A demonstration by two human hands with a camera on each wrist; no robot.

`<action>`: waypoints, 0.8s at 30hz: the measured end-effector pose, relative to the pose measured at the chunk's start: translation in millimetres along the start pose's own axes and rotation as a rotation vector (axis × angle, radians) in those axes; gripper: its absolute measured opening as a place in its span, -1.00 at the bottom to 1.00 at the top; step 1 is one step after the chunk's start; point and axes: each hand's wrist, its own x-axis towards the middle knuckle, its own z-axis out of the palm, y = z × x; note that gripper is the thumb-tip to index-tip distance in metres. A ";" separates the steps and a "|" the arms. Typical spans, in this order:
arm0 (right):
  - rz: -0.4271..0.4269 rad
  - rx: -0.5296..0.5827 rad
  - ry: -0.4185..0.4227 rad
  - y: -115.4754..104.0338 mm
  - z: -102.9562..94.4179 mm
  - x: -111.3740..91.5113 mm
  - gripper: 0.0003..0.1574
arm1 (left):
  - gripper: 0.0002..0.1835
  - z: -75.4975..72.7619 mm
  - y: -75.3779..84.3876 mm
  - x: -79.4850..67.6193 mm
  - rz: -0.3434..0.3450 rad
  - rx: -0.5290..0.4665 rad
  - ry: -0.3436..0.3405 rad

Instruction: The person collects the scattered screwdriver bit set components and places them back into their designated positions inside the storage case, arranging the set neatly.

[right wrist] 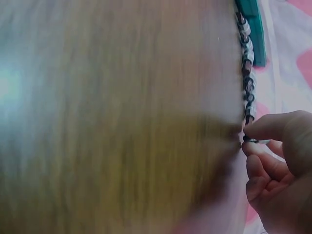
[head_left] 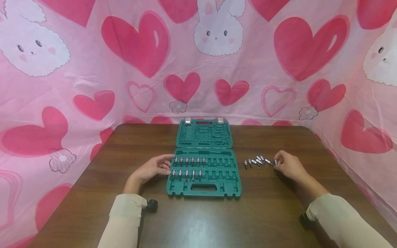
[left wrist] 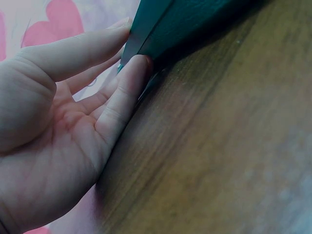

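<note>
A green tool case (head_left: 203, 197) lies unfolded on the table, with two partly filled rows of bit sockets (head_left: 186, 162) in its near half. My left hand (head_left: 152, 168) rests its fingertips against the left edge of the case. The left wrist view shows that thumb and fingers (left wrist: 97, 53) touching the green side wall (left wrist: 146, 29). To the right of the case, my right hand (head_left: 288, 165) pinches a bit socket (head_left: 275, 162) between thumb and finger. Only a small part of it shows between the fingertips in the right wrist view. Beside it lie several loose bit sockets (head_left: 258, 160).
The wooden table (head_left: 198, 224) carries the case and the loose bit sockets. Its raised lid (head_left: 204, 132) has moulded recesses and two latches at the far side. Pink cloth (head_left: 192, 69) with hearts and rabbits hangs behind and at both sides.
</note>
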 end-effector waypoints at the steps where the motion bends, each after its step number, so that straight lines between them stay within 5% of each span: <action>1: 0.000 -0.001 0.012 -1.2 0.8 0.4 -0.71 | -0.27 -0.1 -0.1 -0.2 0.001 -0.001 0.000; 13: -0.009 0.031 0.132 -26.2 2.3 4.6 -0.74 | -0.26 0.1 0.9 1.4 -0.004 -0.010 -0.003; 24: -0.041 0.109 0.124 -54.7 19.1 4.8 -0.77 | -0.26 0.0 0.9 1.3 -0.006 -0.008 0.001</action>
